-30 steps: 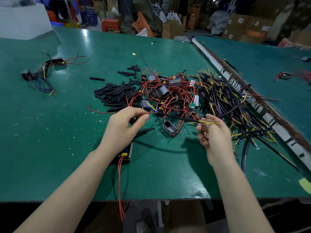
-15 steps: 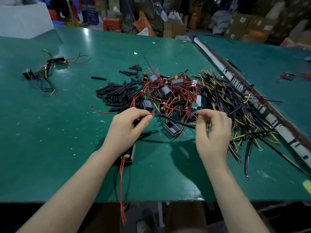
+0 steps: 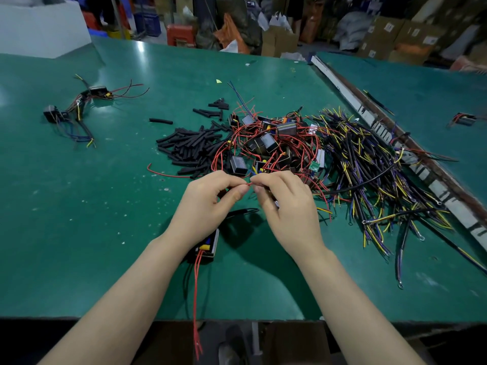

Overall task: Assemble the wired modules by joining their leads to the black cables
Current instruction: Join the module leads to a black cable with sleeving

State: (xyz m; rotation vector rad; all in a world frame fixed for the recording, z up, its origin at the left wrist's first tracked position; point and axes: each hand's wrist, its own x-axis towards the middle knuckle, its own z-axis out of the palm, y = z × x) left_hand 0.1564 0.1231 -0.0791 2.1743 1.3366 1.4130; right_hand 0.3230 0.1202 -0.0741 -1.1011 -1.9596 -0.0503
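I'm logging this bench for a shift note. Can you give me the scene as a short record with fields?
surface: green table
left hand: pinches red lead
right hand: pinches the same lead, fingertips meeting the left's
module: under left wrist, red wires hang over table edge
centre: module pile tangled in red wire
left of pile: black sleeves
right of pile: black cables
far left: finished harness
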